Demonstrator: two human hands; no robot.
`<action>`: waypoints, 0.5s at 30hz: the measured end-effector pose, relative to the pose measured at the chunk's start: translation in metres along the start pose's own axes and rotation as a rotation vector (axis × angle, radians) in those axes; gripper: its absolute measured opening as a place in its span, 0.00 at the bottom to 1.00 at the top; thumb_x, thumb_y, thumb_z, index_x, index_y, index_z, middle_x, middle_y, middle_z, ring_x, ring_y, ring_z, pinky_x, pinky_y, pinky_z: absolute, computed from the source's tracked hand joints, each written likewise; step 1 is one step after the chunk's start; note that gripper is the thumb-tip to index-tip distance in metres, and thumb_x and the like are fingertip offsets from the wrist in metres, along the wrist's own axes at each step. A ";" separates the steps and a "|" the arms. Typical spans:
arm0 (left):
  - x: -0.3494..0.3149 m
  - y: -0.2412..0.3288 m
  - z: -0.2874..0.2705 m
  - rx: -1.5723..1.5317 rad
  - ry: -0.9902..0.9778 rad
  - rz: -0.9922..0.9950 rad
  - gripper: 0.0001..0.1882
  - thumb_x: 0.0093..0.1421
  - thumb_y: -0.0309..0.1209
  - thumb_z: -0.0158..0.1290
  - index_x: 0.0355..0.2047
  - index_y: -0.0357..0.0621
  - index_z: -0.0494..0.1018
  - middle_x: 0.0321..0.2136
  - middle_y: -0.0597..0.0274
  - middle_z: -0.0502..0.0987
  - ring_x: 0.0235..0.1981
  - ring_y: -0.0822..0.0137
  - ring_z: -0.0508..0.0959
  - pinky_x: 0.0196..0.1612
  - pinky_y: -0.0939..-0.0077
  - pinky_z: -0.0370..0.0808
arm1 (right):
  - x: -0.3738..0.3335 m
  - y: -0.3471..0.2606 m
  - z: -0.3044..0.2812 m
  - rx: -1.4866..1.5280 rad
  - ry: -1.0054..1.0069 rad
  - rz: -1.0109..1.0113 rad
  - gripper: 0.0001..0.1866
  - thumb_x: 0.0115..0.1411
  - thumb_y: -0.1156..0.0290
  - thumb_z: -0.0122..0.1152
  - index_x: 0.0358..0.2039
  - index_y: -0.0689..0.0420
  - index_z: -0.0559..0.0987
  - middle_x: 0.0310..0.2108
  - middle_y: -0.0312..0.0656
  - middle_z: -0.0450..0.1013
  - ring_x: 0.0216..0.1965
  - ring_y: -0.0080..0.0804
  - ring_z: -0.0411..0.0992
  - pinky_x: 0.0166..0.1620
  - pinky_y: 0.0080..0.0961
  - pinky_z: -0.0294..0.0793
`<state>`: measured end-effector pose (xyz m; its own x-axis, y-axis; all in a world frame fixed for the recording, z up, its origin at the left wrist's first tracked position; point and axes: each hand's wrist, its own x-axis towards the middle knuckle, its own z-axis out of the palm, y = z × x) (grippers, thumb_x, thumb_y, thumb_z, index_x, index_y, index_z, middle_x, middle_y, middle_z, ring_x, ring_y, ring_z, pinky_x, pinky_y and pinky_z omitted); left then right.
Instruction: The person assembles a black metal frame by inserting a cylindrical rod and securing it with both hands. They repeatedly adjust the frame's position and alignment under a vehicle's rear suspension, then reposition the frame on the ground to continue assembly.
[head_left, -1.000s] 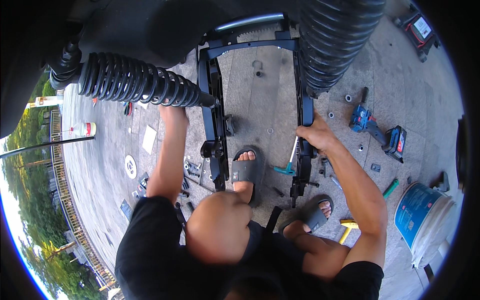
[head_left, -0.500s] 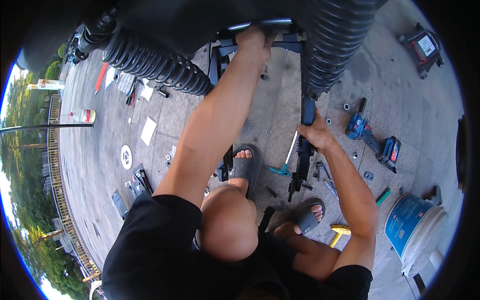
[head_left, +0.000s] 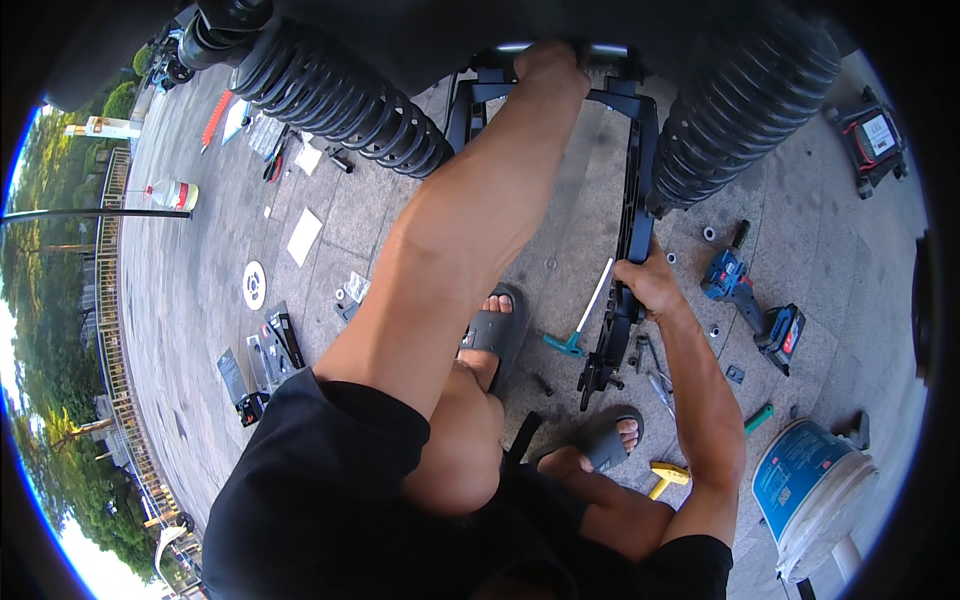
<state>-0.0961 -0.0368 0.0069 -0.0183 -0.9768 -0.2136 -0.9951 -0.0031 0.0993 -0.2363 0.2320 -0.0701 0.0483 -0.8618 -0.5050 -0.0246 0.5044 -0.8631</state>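
Observation:
A black metal swingarm-like frame (head_left: 640, 190) with two long side arms and a crosspiece stands between two black coil-spring shock absorbers (head_left: 340, 100). My right hand (head_left: 648, 280) grips its right side arm, thumb on the inner side and fingers wrapped round behind. My left arm stretches far forward. At the far end my left hand (head_left: 552, 68) is at a silvery rod (head_left: 608, 50) by the frame's crosspiece, under a large dark body; its fingers are hidden. A teal-handled T-shaped tool (head_left: 566, 346) leans near the right side arm, its pale shaft pointing up.
Right on the paving lie a blue-black cordless impact driver (head_left: 735, 285), a yellow hammer (head_left: 668, 474) and a blue-and-white bucket (head_left: 800, 480). A black-red device (head_left: 878, 140) stands farther off. Left are a white disc (head_left: 254, 286), a paper sheet (head_left: 304, 236) and a bottle (head_left: 173, 195).
The view has shifted; the frame and both springs appear farther right. My left hand sits slightly farther under the dark body. My right hand keeps its grip on the side arm.

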 end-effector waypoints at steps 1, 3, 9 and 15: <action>0.001 0.002 0.000 -0.008 -0.009 -0.005 0.25 0.57 0.46 0.56 0.54 0.54 0.73 0.53 0.65 0.74 0.55 0.66 0.74 0.51 0.72 0.74 | 0.000 0.001 -0.001 0.011 -0.018 -0.029 0.44 0.45 0.73 0.62 0.64 0.63 0.56 0.40 0.45 0.68 0.37 0.32 0.69 0.40 0.29 0.72; 0.004 0.003 0.001 -0.035 -0.029 0.003 0.24 0.56 0.46 0.57 0.53 0.56 0.74 0.53 0.67 0.75 0.55 0.67 0.74 0.51 0.73 0.73 | 0.000 0.002 -0.002 -0.025 -0.009 0.002 0.44 0.45 0.73 0.62 0.64 0.63 0.56 0.40 0.45 0.68 0.37 0.32 0.69 0.41 0.29 0.72; 0.007 0.004 0.001 0.024 0.015 0.011 0.22 0.55 0.45 0.59 0.50 0.59 0.76 0.52 0.69 0.76 0.55 0.68 0.74 0.52 0.75 0.73 | -0.001 0.000 -0.001 -0.003 0.007 0.032 0.43 0.46 0.73 0.63 0.63 0.63 0.57 0.40 0.45 0.69 0.38 0.33 0.70 0.41 0.30 0.72; -0.013 0.007 -0.008 0.030 0.062 -0.005 0.23 0.53 0.40 0.63 0.50 0.56 0.76 0.52 0.67 0.76 0.54 0.68 0.75 0.51 0.76 0.73 | -0.005 -0.007 -0.007 -0.095 0.040 0.004 0.40 0.46 0.74 0.62 0.61 0.64 0.59 0.39 0.44 0.70 0.38 0.32 0.71 0.41 0.29 0.72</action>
<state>-0.1019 -0.0259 0.0176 -0.0082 -0.9881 -0.1537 -0.9976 -0.0025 0.0690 -0.2436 0.2318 -0.0614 0.0079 -0.8621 -0.5067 -0.1196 0.5023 -0.8564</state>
